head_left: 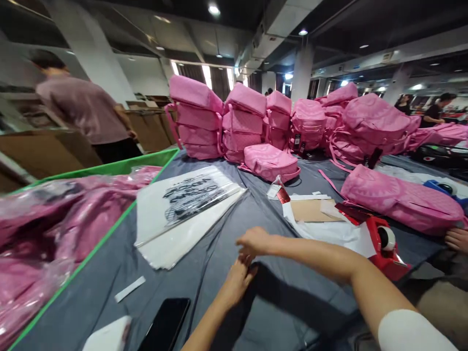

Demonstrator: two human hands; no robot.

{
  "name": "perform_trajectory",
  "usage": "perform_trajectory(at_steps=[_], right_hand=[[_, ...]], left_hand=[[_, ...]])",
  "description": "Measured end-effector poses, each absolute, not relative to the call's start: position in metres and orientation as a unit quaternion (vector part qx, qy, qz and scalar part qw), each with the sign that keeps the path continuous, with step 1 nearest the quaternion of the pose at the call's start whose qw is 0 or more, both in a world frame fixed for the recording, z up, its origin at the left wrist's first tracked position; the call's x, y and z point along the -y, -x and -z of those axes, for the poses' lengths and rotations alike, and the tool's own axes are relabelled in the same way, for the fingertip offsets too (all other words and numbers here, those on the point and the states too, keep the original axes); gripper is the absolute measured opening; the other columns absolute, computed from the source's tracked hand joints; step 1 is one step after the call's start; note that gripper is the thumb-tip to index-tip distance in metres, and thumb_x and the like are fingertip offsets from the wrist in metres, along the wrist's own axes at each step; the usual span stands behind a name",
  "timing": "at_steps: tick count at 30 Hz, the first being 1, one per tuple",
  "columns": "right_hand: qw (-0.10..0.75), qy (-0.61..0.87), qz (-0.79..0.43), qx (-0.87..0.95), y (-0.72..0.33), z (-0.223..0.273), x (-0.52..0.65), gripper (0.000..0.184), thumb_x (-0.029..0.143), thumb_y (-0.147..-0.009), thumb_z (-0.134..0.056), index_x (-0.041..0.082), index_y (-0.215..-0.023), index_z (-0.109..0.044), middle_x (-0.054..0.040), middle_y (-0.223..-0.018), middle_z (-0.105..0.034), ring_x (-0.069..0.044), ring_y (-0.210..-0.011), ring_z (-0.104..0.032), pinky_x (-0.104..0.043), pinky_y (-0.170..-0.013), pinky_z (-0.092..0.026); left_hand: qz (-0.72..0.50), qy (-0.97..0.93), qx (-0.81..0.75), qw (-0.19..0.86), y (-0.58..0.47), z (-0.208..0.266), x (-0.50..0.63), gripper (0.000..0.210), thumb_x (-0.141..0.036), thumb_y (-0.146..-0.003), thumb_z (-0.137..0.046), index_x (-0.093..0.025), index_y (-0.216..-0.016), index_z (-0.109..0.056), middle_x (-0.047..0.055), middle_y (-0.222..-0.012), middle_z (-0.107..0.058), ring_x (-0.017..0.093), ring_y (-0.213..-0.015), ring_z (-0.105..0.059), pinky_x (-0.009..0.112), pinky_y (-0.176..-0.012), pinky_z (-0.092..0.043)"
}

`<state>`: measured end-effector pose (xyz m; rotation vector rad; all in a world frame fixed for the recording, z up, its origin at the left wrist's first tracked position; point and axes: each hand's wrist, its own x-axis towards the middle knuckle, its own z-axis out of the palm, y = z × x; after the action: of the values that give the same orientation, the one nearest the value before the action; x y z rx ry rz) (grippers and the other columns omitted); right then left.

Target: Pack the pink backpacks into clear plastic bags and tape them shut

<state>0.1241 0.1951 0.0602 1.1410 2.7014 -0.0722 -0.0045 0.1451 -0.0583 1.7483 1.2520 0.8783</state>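
Note:
Over the middle of the dark table cover, my left hand (235, 283) and my right hand (254, 241) meet, fingertips together. The right bends down over the left, with its fingers curled. The left hand's fingers are closed too, its thumb partly visible; anything pinched between the hands is hidden or too small to name. To their left lies a stack of flat plastic bags (155, 246) with black print. A black phone (164, 325) and a white object (107, 335) rest near the front edge, beside a small white strip (129, 288).
Pink backpacks (199, 119) stand piled along the back. One pink backpack (402, 200) lies at right near a red tape dispenser (389, 248) and a cardboard piece (310, 210). A green-edged bin (98, 246) holds bagged pink items. A person (80, 105) stands behind it; another person's hand (458, 239) shows at right.

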Motion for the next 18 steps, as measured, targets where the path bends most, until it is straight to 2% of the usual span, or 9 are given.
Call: perform_trajectory(at_steps=[3, 6, 9, 12, 14, 16, 18], right_hand=[[0.115, -0.485, 0.003, -0.867, -0.2, -0.068, -0.252, 0.021, 0.027, -0.097, -0.064, 0.018, -0.109, -0.077, -0.0118, -0.108, -0.078, -0.023, -0.1, -0.074, -0.027, -0.075, -0.051], [0.122, -0.519, -0.028, -0.845, -0.248, -0.077, -0.313, 0.018, 0.016, -0.092, -0.066, 0.011, -0.104, -0.078, -0.0165, -0.109, -0.076, -0.026, -0.099, -0.073, -0.029, -0.078, -0.051], [0.108, -0.536, -0.065, -0.835, -0.273, -0.083, -0.383, 0.025, 0.014, -0.094, -0.061, 0.01, -0.115, -0.075, -0.0186, -0.121, -0.071, -0.027, -0.112, -0.067, -0.032, -0.09, -0.05], [0.069, -0.551, -0.107, -0.825, -0.278, -0.089, -0.462, 0.043, 0.018, -0.101, -0.052, 0.007, -0.142, -0.057, -0.0235, -0.147, -0.054, -0.03, -0.132, -0.053, -0.038, -0.105, -0.044], [0.024, -0.586, -0.143, -0.797, -0.272, -0.091, -0.512, 0.056, 0.029, -0.103, -0.052, 0.006, -0.154, -0.043, -0.0267, -0.156, -0.042, -0.033, -0.139, -0.045, -0.043, -0.108, -0.04], [-0.004, -0.638, -0.166, -0.752, -0.264, -0.09, -0.55, 0.061, 0.042, -0.104, -0.053, 0.009, -0.154, -0.043, -0.0289, -0.152, -0.046, -0.037, -0.136, -0.048, -0.047, -0.104, -0.04], [0.0, -0.672, -0.173, -0.72, -0.257, -0.086, -0.571, 0.055, 0.047, -0.107, -0.044, 0.01, -0.145, -0.054, -0.0295, -0.138, -0.058, -0.037, -0.123, -0.058, -0.047, -0.097, -0.042]], left_hand=[[-0.234, -0.803, -0.501, 0.221, -0.003, 0.079, -0.171, 0.05, -0.039, -0.099, -0.052, -0.022, -0.145, -0.058, 0.011, -0.161, -0.046, 0.034, -0.154, -0.033, 0.06, -0.127, -0.026], [-0.174, -0.835, -0.515, 0.091, -0.007, 0.1, -0.18, 0.059, -0.046, -0.102, -0.045, -0.024, -0.156, -0.044, 0.013, -0.167, -0.035, 0.035, -0.155, -0.03, 0.064, -0.124, -0.03], [-0.18, -0.844, -0.505, 0.036, -0.007, 0.112, -0.175, 0.065, -0.054, -0.1, -0.046, -0.033, -0.161, -0.033, 0.009, -0.168, -0.031, 0.036, -0.155, -0.031, 0.064, -0.119, -0.038], [-0.194, -0.85, -0.489, 0.019, -0.002, 0.114, -0.169, 0.073, -0.055, -0.099, -0.049, -0.037, -0.164, -0.019, 0.008, -0.168, -0.031, 0.037, -0.152, -0.038, 0.061, -0.114, -0.044], [-0.196, -0.856, -0.478, 0.016, 0.003, 0.113, -0.169, 0.078, -0.057, -0.098, -0.05, -0.037, -0.164, -0.015, 0.008, -0.167, -0.033, 0.038, -0.149, -0.043, 0.058, -0.111, -0.047], [-0.193, -0.862, -0.468, 0.007, 0.008, 0.115, -0.172, 0.08, -0.06, -0.096, -0.051, -0.038, -0.164, -0.015, 0.007, -0.166, -0.037, 0.036, -0.146, -0.046, 0.053, -0.11, -0.048], [-0.188, -0.868, -0.461, -0.011, 0.012, 0.118, -0.176, 0.083, -0.066, -0.094, -0.052, -0.038, -0.164, -0.016, 0.006, -0.164, -0.04, 0.035, -0.146, -0.047, 0.049, -0.109, -0.049]])
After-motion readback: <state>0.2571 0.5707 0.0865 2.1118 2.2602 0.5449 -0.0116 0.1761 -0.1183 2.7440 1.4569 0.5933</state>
